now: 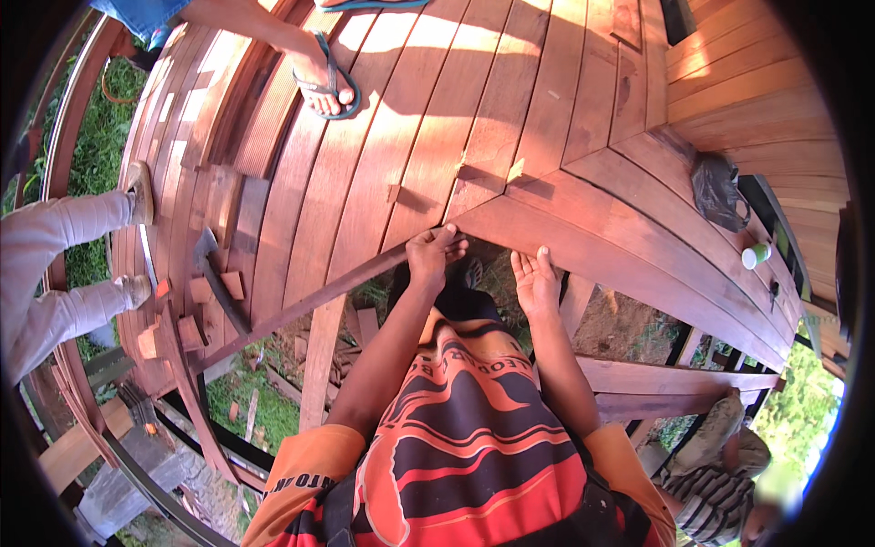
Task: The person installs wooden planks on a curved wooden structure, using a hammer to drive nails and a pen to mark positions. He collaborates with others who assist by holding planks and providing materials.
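Reddish wooden deck boards (pixel 365 164) fill the space ahead of me, with an angled joint where the boards change direction. At the deck's edge, beside that joint, my left hand (pixel 436 257) is closed with its fingertips pinched together; whatever is between them is too small to make out. My right hand (pixel 536 283) is open, fingers stretched upward, its fingertips at the edge of the long angled board (pixel 565 239). Past my hands stand small wooden pegs or spacers, one (pixel 394 193) left of the joint and another (pixel 516 170) to the right, casting shadows.
A dark-handled hatchet (pixel 223 290) and wood offcuts (pixel 214 287) lie left. A sandalled foot (pixel 328 91) stands ahead; another person's trouser legs (pixel 73 223) are left. A black plastic bag (pixel 720 191) and cup (pixel 756 255) sit right. Open joists (pixel 322 356) cross below; someone in stripes (pixel 715 506) is lower right.
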Available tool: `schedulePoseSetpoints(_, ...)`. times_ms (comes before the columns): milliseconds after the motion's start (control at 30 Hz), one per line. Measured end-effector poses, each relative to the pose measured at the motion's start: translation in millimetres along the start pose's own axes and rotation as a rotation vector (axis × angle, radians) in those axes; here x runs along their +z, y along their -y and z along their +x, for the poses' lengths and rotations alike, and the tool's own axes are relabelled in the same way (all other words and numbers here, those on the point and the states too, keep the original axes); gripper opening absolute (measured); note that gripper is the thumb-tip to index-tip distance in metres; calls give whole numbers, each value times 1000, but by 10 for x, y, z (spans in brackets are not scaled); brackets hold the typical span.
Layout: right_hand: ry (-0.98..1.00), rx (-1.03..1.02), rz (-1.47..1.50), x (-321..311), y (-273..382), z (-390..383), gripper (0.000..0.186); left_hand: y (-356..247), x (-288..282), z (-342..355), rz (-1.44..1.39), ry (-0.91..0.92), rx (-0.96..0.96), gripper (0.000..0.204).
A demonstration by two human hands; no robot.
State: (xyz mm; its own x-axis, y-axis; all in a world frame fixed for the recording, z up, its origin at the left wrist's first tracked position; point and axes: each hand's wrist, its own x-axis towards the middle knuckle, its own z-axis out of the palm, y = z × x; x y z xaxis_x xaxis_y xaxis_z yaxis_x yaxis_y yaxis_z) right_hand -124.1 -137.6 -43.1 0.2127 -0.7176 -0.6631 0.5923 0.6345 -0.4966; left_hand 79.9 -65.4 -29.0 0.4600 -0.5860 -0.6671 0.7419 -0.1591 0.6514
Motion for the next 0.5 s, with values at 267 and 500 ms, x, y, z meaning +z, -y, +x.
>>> schedulePoseSetpoints(267,-58,30,-49,37,87,-55,33,45,-27,-39,-10,7,-20,24)
schedulePoseSetpoints(500,-24,68,-96,-67,180,-32,38,2,59,-61,-43,-31,-55,22)
